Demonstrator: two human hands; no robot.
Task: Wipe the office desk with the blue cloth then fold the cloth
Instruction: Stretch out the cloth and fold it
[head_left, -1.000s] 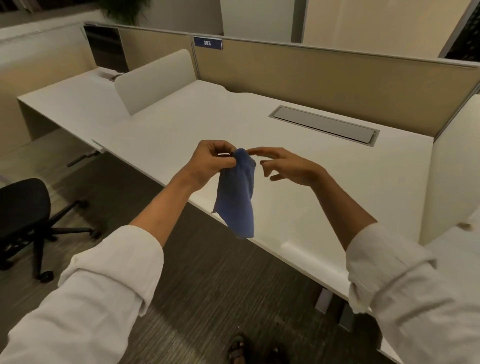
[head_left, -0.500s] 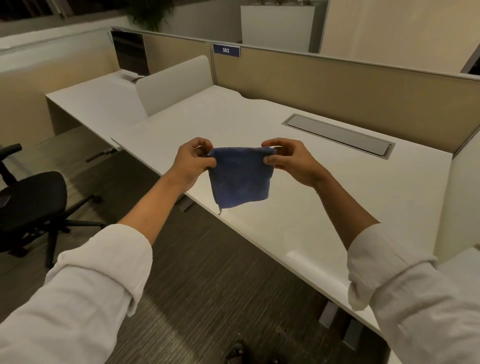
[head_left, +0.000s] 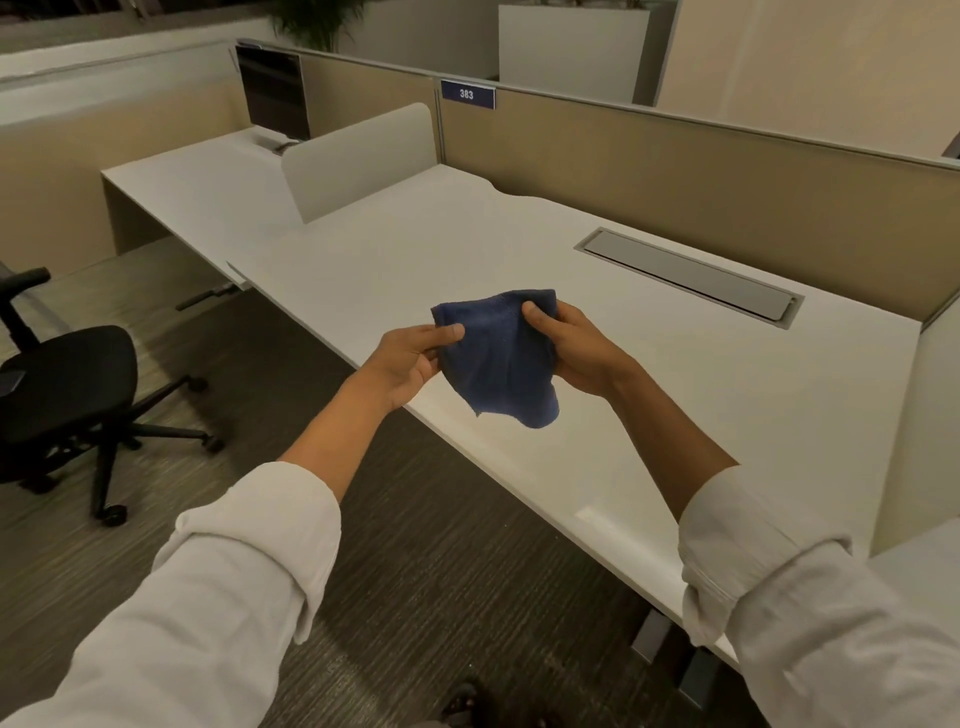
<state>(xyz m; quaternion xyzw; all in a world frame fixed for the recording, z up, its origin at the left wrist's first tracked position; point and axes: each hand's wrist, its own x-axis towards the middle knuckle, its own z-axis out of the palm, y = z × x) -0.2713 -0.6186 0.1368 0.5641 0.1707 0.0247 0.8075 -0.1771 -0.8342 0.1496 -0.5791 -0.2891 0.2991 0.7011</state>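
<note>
At the far left I see a black office chair (head_left: 67, 384) pushed away from the white desk (head_left: 415, 249). Moving right, my left hand (head_left: 410, 358) pinches the left edge of the blue cloth (head_left: 498, 358) between thumb and fingers. The cloth hangs in the air above the desk's near edge, partly gathered, its lower part drooping loose. My right hand (head_left: 576, 348) grips the cloth's right side, thumb on top. Further right, a grey cable tray lid (head_left: 691, 275) sits flush in the desk. I cannot tell from the bare surface whether wiping is done; I judge the folding is under way, with the cloth not yet squared or set down.
</note>
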